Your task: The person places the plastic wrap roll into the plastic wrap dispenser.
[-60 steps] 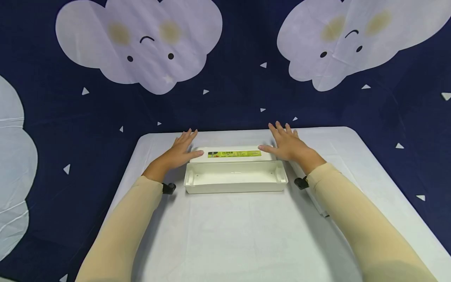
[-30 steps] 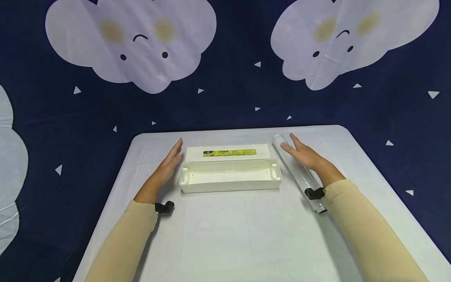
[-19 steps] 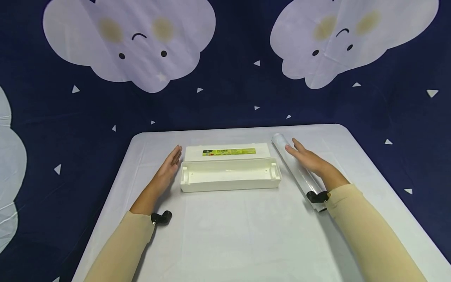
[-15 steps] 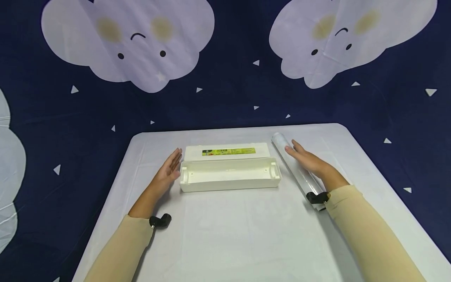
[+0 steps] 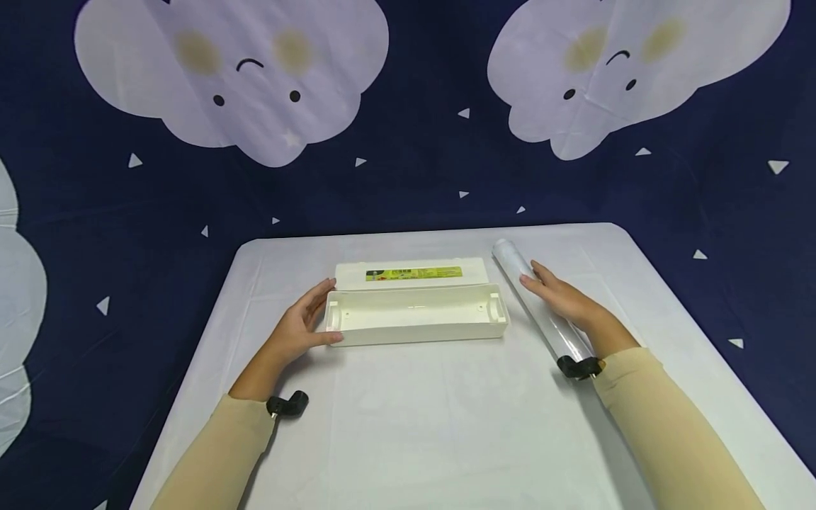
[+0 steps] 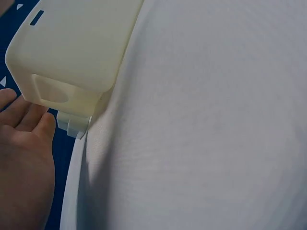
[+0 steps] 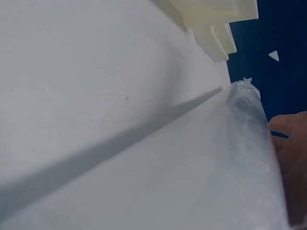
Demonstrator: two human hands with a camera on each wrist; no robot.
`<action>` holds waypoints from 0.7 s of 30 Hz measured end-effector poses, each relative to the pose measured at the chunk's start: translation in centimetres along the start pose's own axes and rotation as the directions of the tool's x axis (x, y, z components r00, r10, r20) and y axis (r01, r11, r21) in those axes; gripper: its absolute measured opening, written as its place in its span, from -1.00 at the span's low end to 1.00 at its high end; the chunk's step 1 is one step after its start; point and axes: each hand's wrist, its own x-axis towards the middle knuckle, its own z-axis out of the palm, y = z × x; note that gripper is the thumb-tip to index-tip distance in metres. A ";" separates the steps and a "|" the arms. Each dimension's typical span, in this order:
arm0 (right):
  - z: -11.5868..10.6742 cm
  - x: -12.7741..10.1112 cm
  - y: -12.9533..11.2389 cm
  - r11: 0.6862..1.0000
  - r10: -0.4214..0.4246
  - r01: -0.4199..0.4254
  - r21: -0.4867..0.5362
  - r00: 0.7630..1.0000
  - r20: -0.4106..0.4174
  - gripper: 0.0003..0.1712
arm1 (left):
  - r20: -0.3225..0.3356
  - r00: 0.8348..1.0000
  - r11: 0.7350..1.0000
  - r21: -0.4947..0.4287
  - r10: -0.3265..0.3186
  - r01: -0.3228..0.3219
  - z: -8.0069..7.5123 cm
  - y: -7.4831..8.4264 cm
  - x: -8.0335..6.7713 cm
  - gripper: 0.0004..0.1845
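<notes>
A cream plastic cling film box (image 5: 417, 333) lies open on the table, its labelled lid (image 5: 472, 273) folded back behind the trough. My left hand (image 5: 296, 329) grips the box's left end, thumb on the front wall, fingers around the rear corner. In the left wrist view the fingers (image 6: 36, 115) lie against that end. A roll of cling film (image 5: 542, 322) slants to the right of the box. Over its upper half is my right hand (image 5: 567, 297), thumb along its top and fingers on its far right side. In the right wrist view the roll hides part of that hand.
A white-covered table (image 5: 408, 425) bears everything. Its far edge meets a dark blue cloth (image 5: 421, 191) printed with clouds and triangles. A black wrist camera (image 5: 290, 404) juts from the left sleeve, another (image 5: 579, 367) from the right sleeve, over the roll's near end.
My hands have drawn back from over the box to its left end and to the roll. Most recently the left thumb has come onto the box's front, and the right hand has shifted slightly towards me.
</notes>
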 end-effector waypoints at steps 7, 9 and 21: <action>0.1 -0.7 0.6 0.994 0.005 -0.010 -0.107 0.999 -0.044 0.24 | -0.005 1.000 0.999 0.039 -0.025 0.025 0.2 -0.2 -0.1 0.19; 0.2 -0.9 0.9 0.990 -0.002 -0.005 -0.138 0.998 -0.055 0.31 | -0.007 1.000 0.998 0.053 -0.030 0.031 0.2 -0.3 0.0 0.17; 0.4 -1.6 3.0 0.985 -0.112 0.094 -0.147 0.987 -0.117 0.38 | -0.020 0.998 0.998 0.008 -0.059 0.059 0.3 -0.6 0.1 0.14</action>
